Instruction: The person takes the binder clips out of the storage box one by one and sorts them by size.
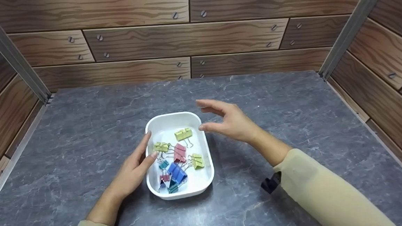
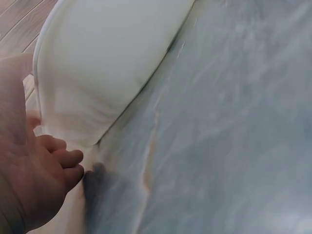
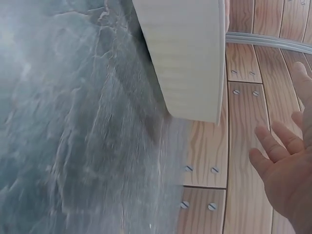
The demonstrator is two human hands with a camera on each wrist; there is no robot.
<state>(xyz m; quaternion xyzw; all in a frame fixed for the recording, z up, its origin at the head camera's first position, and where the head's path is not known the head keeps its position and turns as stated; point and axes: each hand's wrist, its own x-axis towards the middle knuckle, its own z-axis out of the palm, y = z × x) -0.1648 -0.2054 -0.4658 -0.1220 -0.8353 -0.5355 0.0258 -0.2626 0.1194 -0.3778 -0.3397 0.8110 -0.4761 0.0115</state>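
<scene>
A white plastic tray (image 1: 199,177) stands on the grey table with several binder clips inside: a blue clip (image 1: 177,173), a red clip (image 1: 179,152), a yellow-green clip (image 1: 183,134), and small teal and red ones. My left hand (image 1: 134,171) holds the tray's left rim, thumb over the inner side; in the left wrist view its other fingers (image 2: 70,163) lie outside, by the wall. My right hand (image 1: 231,121) hovers off the tray's far right corner, holding nothing, thumb and fingers spread apart. In the right wrist view, that hand (image 3: 287,170) is apart from the tray wall (image 3: 187,63).
Grey marbled tabletop (image 1: 273,105) surrounds the tray. Wood-patterned panels (image 1: 189,40) wall the back and both sides, with metal posts (image 1: 354,26) at the rear corners. Dark straps (image 1: 271,182) show at both wrists.
</scene>
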